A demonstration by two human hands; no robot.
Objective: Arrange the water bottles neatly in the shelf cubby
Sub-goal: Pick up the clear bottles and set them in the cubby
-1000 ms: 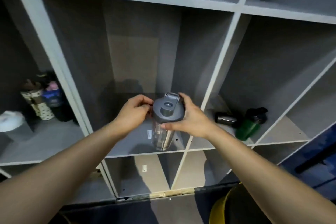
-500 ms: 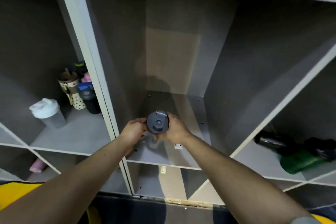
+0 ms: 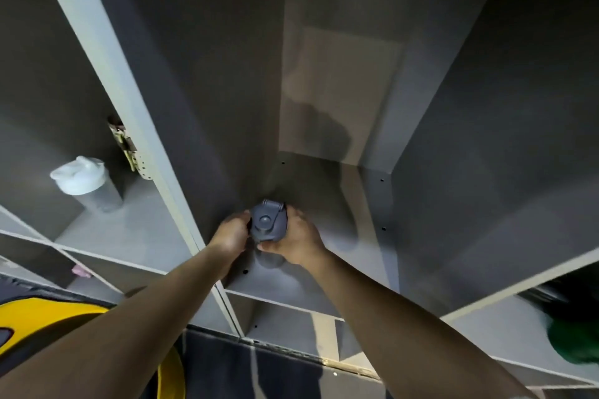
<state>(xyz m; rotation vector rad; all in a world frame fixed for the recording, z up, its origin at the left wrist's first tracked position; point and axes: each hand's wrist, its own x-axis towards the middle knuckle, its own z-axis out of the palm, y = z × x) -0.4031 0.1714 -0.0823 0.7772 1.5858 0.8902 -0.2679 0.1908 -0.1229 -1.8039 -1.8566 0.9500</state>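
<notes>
A clear water bottle with a grey flip lid point(image 3: 268, 224) stands upright in the tall middle cubby point(image 3: 324, 282), close to its left wall and towards the front. My left hand point(image 3: 231, 233) wraps the lid's left side and my right hand point(image 3: 296, 241) holds its right side and the neck below. The bottle's clear body is mostly hidden under my hands. A green bottle point(image 3: 573, 338) lies blurred in the right cubby.
The left cubby holds a shaker with a white lid point(image 3: 85, 183) and a dotted cup point(image 3: 129, 152) half hidden by the grey divider point(image 3: 129, 113). Lower cubbies open below the shelf. Something pink point(image 3: 81, 270) lies lower left. The middle cubby's floor stretches bare behind the bottle.
The view has closed in on the middle cubby. Both hands have carried the grey-lidded bottle deeper in and towards the left wall, still gripping its lid.
</notes>
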